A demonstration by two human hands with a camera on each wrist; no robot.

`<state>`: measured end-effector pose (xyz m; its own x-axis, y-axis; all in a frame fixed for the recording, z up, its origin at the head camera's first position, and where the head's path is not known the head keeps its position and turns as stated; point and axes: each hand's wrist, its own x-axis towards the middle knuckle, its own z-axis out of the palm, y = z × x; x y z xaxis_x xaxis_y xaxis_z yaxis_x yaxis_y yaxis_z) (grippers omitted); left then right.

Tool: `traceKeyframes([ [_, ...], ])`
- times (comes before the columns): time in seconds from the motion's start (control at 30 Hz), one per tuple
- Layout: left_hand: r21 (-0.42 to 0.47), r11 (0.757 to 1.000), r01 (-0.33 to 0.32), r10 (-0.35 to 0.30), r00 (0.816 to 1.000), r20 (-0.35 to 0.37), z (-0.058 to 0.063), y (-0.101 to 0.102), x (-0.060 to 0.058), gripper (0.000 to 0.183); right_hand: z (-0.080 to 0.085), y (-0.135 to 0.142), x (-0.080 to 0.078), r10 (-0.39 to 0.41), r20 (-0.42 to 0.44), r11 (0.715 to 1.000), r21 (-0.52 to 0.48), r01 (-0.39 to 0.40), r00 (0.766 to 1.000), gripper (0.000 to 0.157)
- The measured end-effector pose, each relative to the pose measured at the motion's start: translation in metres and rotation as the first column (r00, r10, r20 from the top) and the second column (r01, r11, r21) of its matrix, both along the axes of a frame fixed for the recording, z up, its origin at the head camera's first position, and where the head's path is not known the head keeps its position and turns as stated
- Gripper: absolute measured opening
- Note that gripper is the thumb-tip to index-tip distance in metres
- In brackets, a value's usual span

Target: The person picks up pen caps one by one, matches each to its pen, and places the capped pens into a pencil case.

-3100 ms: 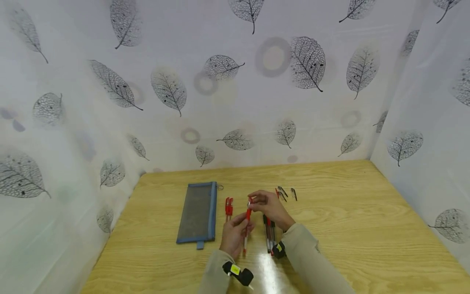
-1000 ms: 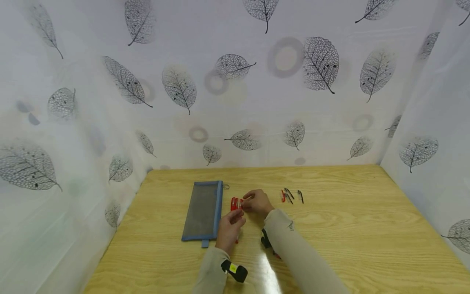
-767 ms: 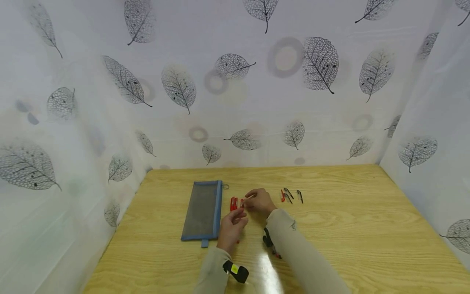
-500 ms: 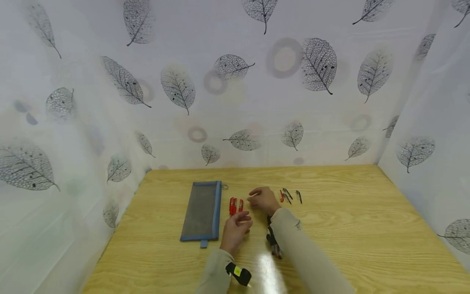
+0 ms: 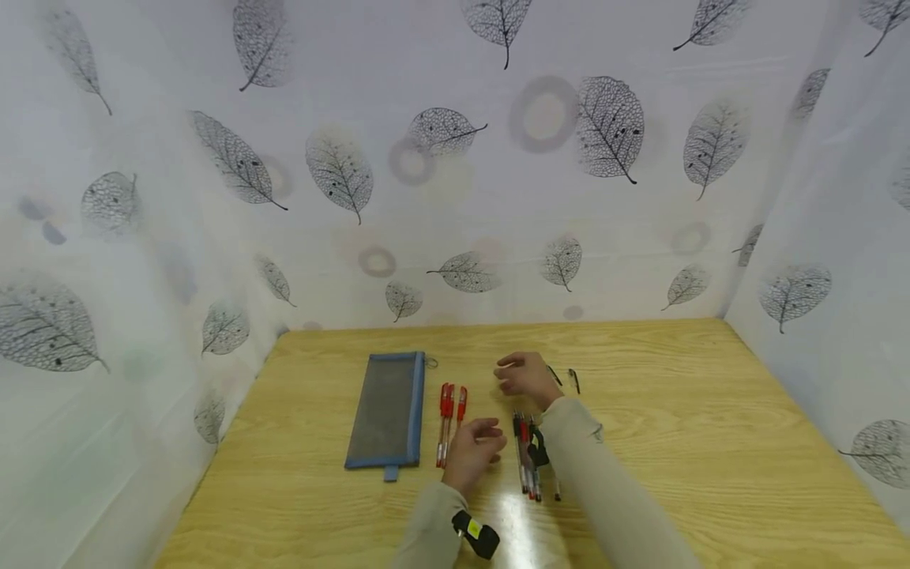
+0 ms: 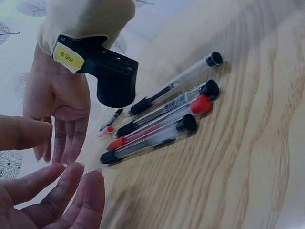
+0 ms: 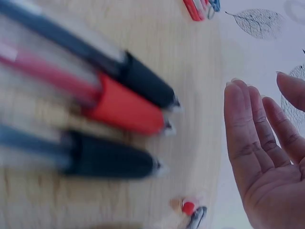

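Three capped red gel pens (image 5: 445,401) lie side by side on the table, the right one slightly apart. My left hand (image 5: 475,452) hovers just right of them and partly covers that pen; its fingers are loosely bent around nothing. My right hand (image 5: 526,374) is raised farther back, fingers extended and thumb apart, holding nothing. Below its wrist lie several uncapped pens, among them a red pen (image 7: 126,107) between two black pens (image 7: 109,155), tips pointing away. Loose caps lie beyond: a black cap (image 5: 573,381) and a red cap (image 7: 188,207), the latter hidden in the head view.
A grey mesh pouch (image 5: 385,411) with blue edging lies left of the red pens, its ring (image 5: 430,363) at the top right corner. The wooden table (image 5: 668,427) meets a leaf-patterned curtain (image 5: 483,182) at the back and sides.
A red pen held in both hands earlier was laid beside the two other red pens and let go. Both hands then moved right, the right hand over toward the caps.
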<state>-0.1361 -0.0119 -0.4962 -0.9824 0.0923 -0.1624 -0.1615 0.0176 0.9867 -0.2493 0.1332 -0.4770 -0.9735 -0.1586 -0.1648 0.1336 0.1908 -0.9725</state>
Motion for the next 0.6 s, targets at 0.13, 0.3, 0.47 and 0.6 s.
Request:
traceKeyframes([
  [0.13, -0.012, 1.000, -0.001, 0.001, 0.999, 0.036, -0.006, 0.007, -0.002, 0.040, 0.007, 0.011, 0.003, 0.014, -0.009, 1.000, -0.019, -0.015, 1.000, 0.037],
  [0.3, -0.031, 0.999, -0.016, 0.018, 0.998, 0.057, -0.008, 0.013, -0.002, 0.043, 0.002, 0.024, -0.001, -0.031, -0.001, 0.999, -0.033, 0.031, 1.000, 0.039],
  [0.47, -0.038, 0.999, -0.037, 0.040, 0.996, 0.079, -0.010, 0.019, -0.002, 0.044, 0.005, 0.036, 0.001, -0.057, -0.022, 0.998, 0.002, 0.057, 0.998, 0.040],
  [0.6, -0.052, 0.997, -0.056, 0.060, 0.996, 0.068, -0.013, 0.022, -0.003, 0.043, 0.007, 0.049, 0.004, -0.063, -0.042, 0.998, -0.013, 0.062, 0.997, 0.041],
])
